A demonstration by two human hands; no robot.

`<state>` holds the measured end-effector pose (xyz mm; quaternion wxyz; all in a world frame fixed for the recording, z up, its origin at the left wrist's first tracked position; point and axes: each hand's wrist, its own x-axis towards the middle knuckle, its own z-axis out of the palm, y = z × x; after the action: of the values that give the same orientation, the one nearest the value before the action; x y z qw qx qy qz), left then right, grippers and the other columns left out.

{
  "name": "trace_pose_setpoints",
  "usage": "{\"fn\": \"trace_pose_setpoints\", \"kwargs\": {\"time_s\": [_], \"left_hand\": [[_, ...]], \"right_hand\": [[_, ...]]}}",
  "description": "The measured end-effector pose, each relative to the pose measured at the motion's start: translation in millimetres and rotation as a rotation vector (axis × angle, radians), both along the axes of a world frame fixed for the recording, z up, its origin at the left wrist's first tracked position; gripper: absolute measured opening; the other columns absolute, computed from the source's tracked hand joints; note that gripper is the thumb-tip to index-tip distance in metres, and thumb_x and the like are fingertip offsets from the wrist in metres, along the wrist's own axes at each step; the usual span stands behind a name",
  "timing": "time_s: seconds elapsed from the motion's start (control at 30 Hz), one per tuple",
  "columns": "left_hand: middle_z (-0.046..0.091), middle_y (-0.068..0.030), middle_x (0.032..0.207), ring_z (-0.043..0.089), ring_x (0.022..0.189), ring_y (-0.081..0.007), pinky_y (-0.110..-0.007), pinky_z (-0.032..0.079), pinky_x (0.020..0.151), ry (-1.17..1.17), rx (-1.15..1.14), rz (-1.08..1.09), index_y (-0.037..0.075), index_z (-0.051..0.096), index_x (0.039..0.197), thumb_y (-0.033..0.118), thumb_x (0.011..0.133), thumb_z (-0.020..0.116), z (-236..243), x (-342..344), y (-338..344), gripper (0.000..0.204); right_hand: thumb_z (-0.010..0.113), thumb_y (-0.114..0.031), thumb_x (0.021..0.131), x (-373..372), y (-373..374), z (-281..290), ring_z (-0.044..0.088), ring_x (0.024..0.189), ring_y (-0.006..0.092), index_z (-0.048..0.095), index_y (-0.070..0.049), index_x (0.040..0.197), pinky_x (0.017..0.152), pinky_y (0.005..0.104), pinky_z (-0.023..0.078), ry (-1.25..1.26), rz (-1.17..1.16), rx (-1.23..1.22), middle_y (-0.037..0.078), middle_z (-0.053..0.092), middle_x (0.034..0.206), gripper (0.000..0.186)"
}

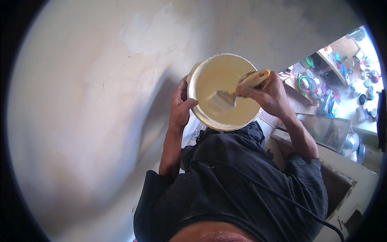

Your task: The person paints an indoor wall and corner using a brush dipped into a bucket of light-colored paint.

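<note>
Plastered wall [80,101] ahead — left hand [180,105] grips bucket [224,92] rim, right hand [268,93] clasps brush [238,90].

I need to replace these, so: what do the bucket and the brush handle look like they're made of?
The bucket, held by the left hand, looks like smooth white plastic: thin rolled rim, paint-smeared walls. The brush in the right hand has a glossy yellow handle, probably plastic, and what seems a metal band above the bristles; blur leaves that open.
</note>
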<state>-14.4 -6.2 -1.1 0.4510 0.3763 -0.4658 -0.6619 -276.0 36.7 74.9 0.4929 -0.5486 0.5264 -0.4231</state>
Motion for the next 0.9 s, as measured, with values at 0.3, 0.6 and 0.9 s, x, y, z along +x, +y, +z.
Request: {"fn": "trace_pose_setpoints", "kwargs": {"time_s": [0.3,0.6,0.9], "left_hand": [[0.056,-0.0131,0.138,0.051,0.131,-0.0232,-0.036,0.035,0.115,0.057,-0.038,-0.045,-0.005,0.044,0.144,0.005,0.065,0.062,-12.2,3.9,-3.2,0.082],[0.056,-0.0133,0.137,0.052,0.130,-0.0227,-0.036,0.036,0.114,0.055,-0.007,-0.010,-0.005,0.044,0.144,-0.001,0.065,0.056,-1.8,0.0,1.0,0.080],[0.056,-0.0142,0.137,0.052,0.131,-0.0235,-0.036,0.036,0.115,-0.016,-0.056,-0.013,-0.006,0.043,0.145,0.003,0.063,0.057,3.2,0.0,0.8,0.083]], "right_hand": [[0.079,-0.005,0.079,-5.7,-18.3,-6.7,0.075,0.084,0.0300,0.072,0.002,0.104,0.076,0.0374,0.063,0.764,0.033,-0.923,0.017,0.075,0.099,0.027],[0.079,-0.005,0.079,-17.1,22.0,28.8,0.076,0.081,0.0202,0.076,-0.001,0.095,0.072,0.0308,0.062,0.440,-0.213,-0.383,0.012,0.076,0.087,0.017],[0.080,-0.006,0.079,4.6,11.1,-11.8,0.074,0.076,0.0238,0.073,0.009,0.094,0.073,0.0361,0.061,0.063,0.088,-0.056,0.019,0.074,0.086,0.022]]}}
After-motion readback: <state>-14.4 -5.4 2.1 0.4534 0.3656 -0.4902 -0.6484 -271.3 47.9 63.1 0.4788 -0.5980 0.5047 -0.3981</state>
